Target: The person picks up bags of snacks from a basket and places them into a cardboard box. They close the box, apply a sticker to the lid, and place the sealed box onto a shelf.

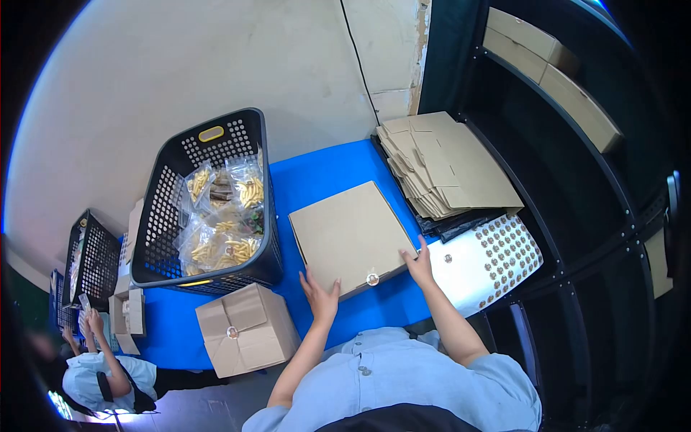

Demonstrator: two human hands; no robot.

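A flat closed cardboard box (349, 230) lies on the blue table (324, 176), with a round sticker (372, 279) on its near edge. My left hand (320, 295) rests flat against the box's near left corner. My right hand (419, 263) presses on its near right corner, fingers spread. Neither hand grips anything.
A black perforated basket (216, 140) full of clear bags of yellow pieces stands to the left. A sealed cardboard box (247, 329) sits near the front left. Flat carton blanks (450, 162) are stacked at right, beside a white sticker sheet (497, 252). Another person (101, 371) works at far left.
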